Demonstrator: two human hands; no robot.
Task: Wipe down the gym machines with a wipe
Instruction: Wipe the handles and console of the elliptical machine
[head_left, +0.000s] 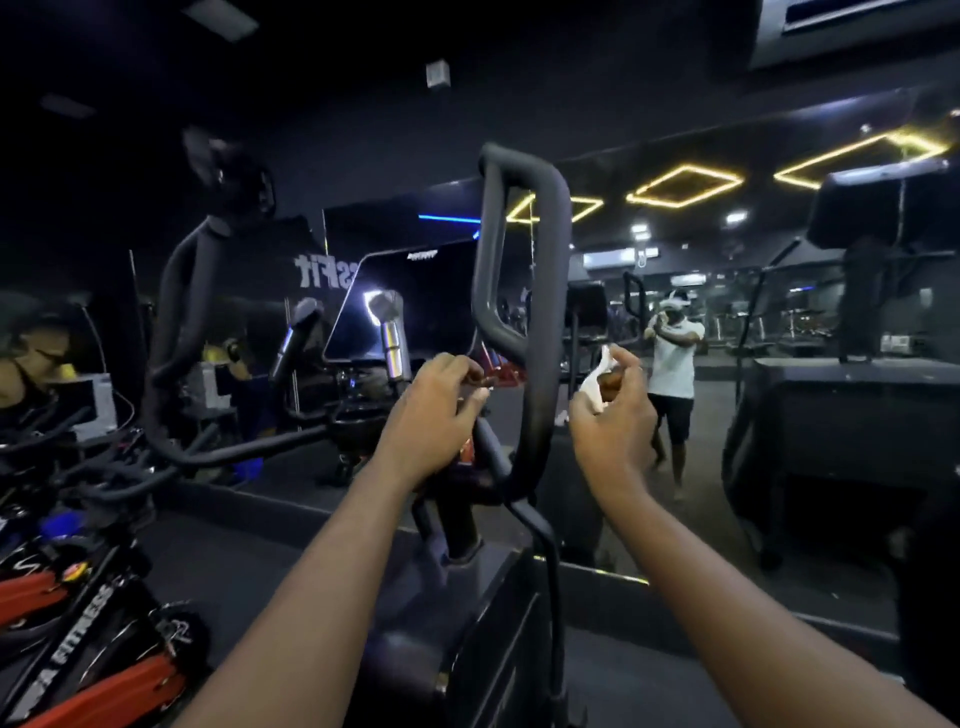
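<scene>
V. dim gym, most of frame near black. Light srcs: yellow diamond LEDs (685, 186) top right, blue strip (449, 218) centre, white glare on screen (371, 306). Wipe (595, 387) brightest spot, slightly blown out. Motion blur top left. Fisheye bend at edges; bike (78, 649) in bottom-left corner soft, noisy.

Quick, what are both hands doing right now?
Left hand: fingers curled, cannot tell if holding anything.
Right hand: pinching a crumpled white wipe.
</scene>
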